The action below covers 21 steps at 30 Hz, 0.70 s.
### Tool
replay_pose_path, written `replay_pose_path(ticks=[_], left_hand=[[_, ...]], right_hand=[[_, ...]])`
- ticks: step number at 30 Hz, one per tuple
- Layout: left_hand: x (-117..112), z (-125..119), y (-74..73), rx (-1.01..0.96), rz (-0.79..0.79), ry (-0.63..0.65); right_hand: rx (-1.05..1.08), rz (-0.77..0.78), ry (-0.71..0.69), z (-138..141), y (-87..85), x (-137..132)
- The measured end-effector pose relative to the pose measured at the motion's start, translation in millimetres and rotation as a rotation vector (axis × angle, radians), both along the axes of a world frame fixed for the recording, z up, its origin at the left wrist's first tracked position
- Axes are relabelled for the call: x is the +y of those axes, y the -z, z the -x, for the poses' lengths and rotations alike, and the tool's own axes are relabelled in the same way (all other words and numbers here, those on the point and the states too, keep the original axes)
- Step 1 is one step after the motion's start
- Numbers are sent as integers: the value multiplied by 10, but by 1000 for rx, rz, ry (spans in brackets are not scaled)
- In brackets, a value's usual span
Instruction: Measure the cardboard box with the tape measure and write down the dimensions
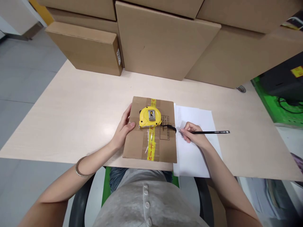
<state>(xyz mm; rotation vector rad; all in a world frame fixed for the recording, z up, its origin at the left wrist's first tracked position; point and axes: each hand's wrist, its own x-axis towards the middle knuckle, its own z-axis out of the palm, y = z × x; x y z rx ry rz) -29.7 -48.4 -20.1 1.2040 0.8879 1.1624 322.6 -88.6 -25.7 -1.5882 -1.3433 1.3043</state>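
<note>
A small cardboard box lies flat near the desk's front edge, with yellow printed tape down its middle. My left hand holds its left side, thumb over the top edge and fingers along the side. On the box rests a yellow tape measure, metal clip facing up, its black wrist strap trailing to the right. White paper sheets lie right of the box, touching or just under its edge. My right hand pinches a black pencil over the paper; its tip is hard to make out.
Large cardboard boxes are stacked along the desk's back edge. A flatter box stands at the back left. A black device sits on a green surface at the right. Chair armrests flank my body.
</note>
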Motion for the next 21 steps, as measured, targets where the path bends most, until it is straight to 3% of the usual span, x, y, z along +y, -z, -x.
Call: replay_pose_path(ticks=[21], left_hand=[[-6,7,16,-3,-3,6]], right_hand=[[-133,-31,-86,57,-4,-22]])
